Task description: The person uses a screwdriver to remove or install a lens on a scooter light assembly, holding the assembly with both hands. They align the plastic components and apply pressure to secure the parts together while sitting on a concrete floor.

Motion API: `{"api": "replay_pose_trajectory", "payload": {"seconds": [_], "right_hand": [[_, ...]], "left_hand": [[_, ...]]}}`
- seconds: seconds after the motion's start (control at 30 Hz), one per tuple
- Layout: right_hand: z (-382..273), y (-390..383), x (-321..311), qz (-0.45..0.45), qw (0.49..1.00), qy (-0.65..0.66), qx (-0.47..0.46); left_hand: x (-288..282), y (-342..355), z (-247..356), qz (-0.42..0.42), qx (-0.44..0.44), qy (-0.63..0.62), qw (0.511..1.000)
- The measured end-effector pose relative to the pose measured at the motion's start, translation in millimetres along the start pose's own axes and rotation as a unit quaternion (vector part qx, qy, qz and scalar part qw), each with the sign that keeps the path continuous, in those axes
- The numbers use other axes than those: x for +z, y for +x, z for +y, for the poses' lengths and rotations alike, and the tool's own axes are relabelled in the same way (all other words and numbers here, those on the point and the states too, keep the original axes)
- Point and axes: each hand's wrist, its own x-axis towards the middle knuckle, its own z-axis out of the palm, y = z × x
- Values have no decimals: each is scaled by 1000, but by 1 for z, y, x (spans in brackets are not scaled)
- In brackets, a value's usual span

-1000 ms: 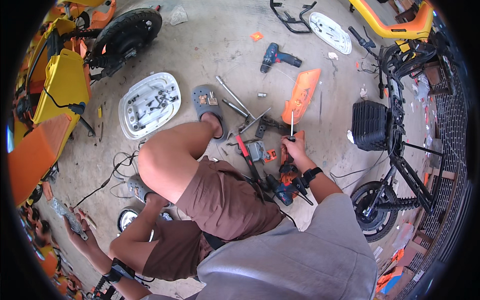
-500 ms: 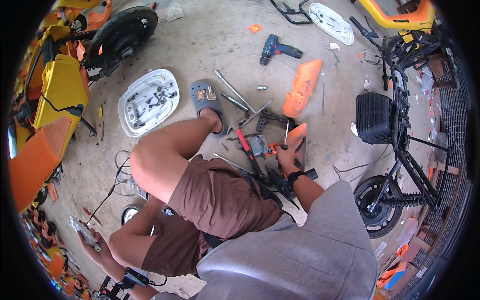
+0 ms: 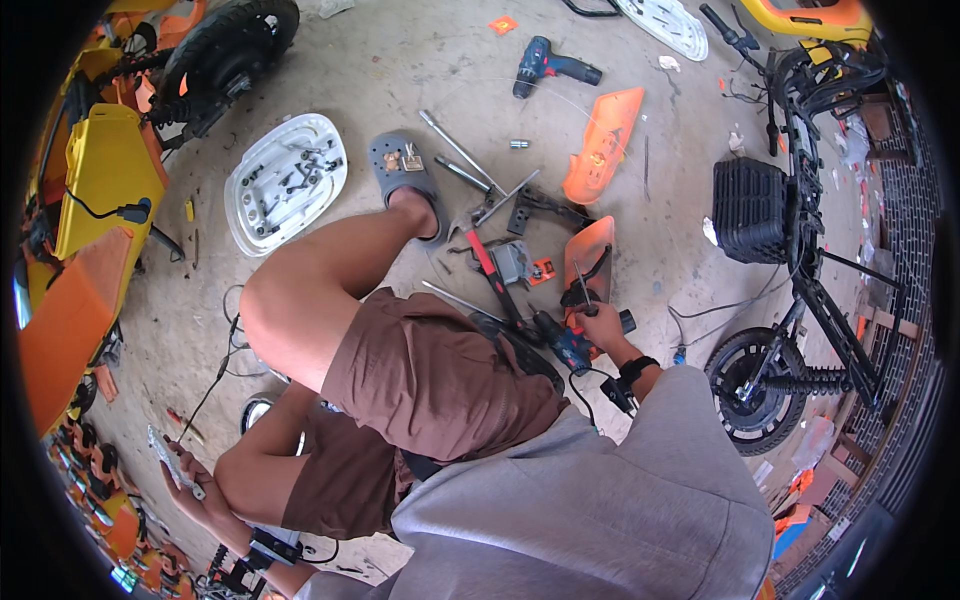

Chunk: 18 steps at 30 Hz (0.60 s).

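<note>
My left hand (image 3: pixel 199 490) grips a silvery, elongated flat piece (image 3: pixel 166 458) at the lower left, beside my knee. My right hand (image 3: pixel 600 322) is closed on a screwdriver (image 3: pixel 584 285) with a dark handle, over a curved orange panel (image 3: pixel 590 242) with dark parts on it. Beside it are a red-and-black hammer (image 3: pixel 482 260), a grey metal part (image 3: pixel 510 262), a small orange object (image 3: pixel 542 270) and a power tool (image 3: pixel 566 348) with a cord. Steel rods (image 3: pixel 455 145), a second orange panel (image 3: pixel 607 130) and a cordless drill (image 3: pixel 550 65) lie farther forward on the floor.
A white tray (image 3: pixel 330 135) of bolts lies left of my foot. A yellow-orange bike (image 3: pixel 105 170) fills the left side. A bare black bike frame (image 3: pixel 835 335) with a battery box (image 3: pixel 748 212) and wheel (image 3: pixel 750 420) stands right. Another white tray (image 3: pixel 690 35) lies ahead, and cables run along the floor.
My right hand with the screwdriver has moved slightly down and right over the nearer orange panel. My left hand has shifted slightly rightward with its piece. The floor items appear higher as the view shifts.
</note>
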Motion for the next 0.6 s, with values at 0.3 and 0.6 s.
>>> {"api": "replay_pose_trajectory", "payload": {"seconds": [0.3, 0.6], "right_hand": [[52, 9, 40, 159, 976, -92, -118], [-20, 31, 20, 143, 982, -50, -116]], "left_hand": [[-8, 5, 8, -30, -46, -99, 994], [2, -1, -7, -44, -40, -120, 991]]}}
